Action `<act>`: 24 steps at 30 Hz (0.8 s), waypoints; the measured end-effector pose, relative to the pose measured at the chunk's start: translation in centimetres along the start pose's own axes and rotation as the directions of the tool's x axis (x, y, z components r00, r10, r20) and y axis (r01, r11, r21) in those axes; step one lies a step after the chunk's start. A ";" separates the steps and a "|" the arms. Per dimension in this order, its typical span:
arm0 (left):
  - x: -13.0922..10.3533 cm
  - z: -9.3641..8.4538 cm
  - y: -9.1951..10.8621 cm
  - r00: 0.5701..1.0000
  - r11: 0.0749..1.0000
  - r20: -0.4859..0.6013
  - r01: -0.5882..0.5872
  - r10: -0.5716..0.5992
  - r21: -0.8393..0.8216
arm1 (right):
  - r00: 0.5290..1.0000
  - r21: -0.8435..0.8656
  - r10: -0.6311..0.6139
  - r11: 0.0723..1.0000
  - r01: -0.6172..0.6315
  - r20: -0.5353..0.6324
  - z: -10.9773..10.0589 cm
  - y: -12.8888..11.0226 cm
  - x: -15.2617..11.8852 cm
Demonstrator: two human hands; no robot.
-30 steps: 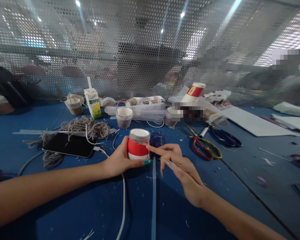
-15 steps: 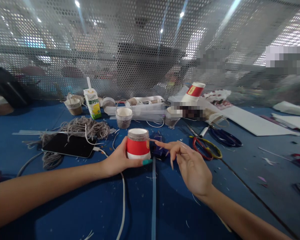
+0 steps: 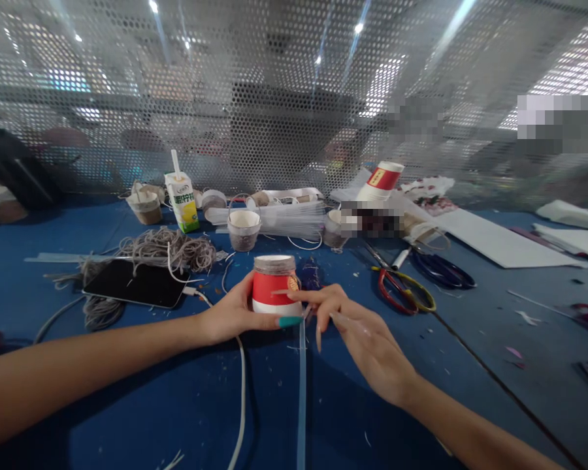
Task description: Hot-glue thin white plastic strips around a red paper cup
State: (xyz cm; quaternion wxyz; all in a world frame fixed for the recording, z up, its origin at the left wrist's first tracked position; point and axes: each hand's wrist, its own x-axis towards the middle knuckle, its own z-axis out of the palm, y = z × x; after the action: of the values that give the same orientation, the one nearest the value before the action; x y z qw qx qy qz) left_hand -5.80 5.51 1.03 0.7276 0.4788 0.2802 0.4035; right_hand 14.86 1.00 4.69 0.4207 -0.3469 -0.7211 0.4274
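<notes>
My left hand (image 3: 235, 307) is wrapped around a red and white paper cup (image 3: 274, 288), its thumb across the lower front. Grey yarn (image 3: 274, 264) circles the cup just below its open white rim. On the cup's right side, my right hand (image 3: 353, 333) points its index finger across the red band, at or very near the surface. The other right fingers are loosely bent and apart, with nothing visible between them. Behind the cup lies a dark purple object (image 3: 311, 274), partly hidden.
A grey yarn heap (image 3: 169, 251) and a black phone (image 3: 134, 284) with a white cable (image 3: 242, 391) lie left. Farther back are a small handled cup (image 3: 244, 230), a drink carton (image 3: 183, 202) and clear strips (image 3: 289, 220). Scissors (image 3: 404, 290) lie right, before a perforated screen (image 3: 294, 98).
My right hand has moved left and slightly down, bringing its index finger over the cup's red front. The cup has shifted slightly right and down in my left hand.
</notes>
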 end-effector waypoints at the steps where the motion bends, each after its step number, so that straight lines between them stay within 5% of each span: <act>1: 0.0 -0.1 0.0 1.000 0.999 0.012 0.015 -0.015 -0.028 | 0.999 -0.016 -0.009 1.000 0.010 0.047 -0.1 0.0 -0.1; 12: -0.1 0.0 0.2 0.994 1.000 0.105 -0.008 0.008 0.004 | 0.978 -0.068 -0.001 0.998 0.016 0.211 -0.1 -0.5 -0.3; 24: -0.1 -0.6 0.1 0.989 0.999 0.142 0.039 -0.043 0.027 | 0.998 0.093 0.011 0.996 -0.006 -0.057 0.1 -0.9 0.1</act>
State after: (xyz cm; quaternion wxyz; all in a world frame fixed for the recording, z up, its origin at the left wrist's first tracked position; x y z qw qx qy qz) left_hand -6.41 5.73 0.90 0.7480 0.5095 0.2420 0.3497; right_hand 14.60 0.69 5.53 0.4550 -0.3422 -0.6866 0.4520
